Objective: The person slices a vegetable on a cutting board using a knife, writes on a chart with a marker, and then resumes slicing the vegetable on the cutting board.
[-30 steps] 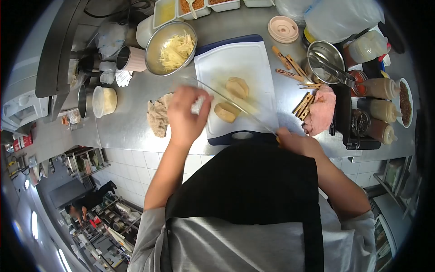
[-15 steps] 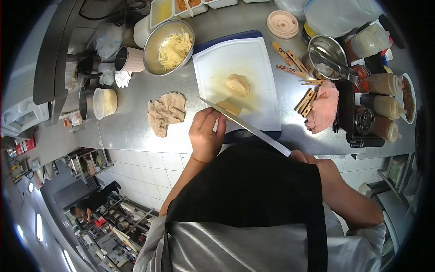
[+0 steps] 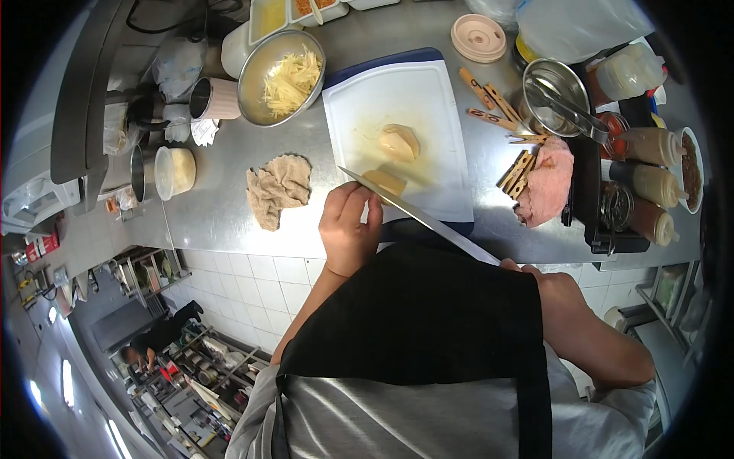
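Note:
My right hand, partly hidden by the black apron, grips a long knife. The blade slants up and left over the near part of a white cutting board. Its edge lies along a pale yellow vegetable piece. Curled close together, the fingers of my left hand are at the near side of the blade, beside that piece. What they pinch is hidden. Farther up the board rests a larger peeled, pale vegetable chunk, untouched.
Left of the board are a steel bowl of pale yellow strips and a crumpled brown cloth. Clothespins, a pink cloth, a steel pot with tongs and sauce bottles stand or lie right. Another person is in the background.
The knife has slid slightly toward the lower right, along with my right hand. My left hand stays curled in nearly the same place, and the vegetable pieces have hardly moved.

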